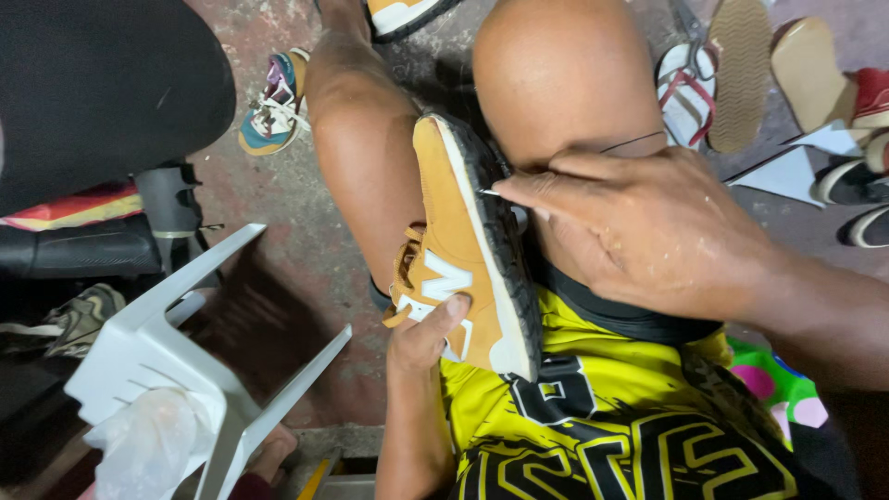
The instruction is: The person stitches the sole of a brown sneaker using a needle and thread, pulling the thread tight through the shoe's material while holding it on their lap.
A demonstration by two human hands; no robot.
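Stitching partway along a tan suede sneaker [468,250] with black sole — right hand [639,231] pinches a needle [489,193] at 12 o'clock, left hand [428,335] grips it at 6 o'clock; finished length hidden.

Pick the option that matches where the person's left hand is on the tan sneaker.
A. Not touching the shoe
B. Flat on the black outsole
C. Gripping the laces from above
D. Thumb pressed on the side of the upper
D: the left hand reaches up from below, its thumb pressed against the side of the tan sneaker.
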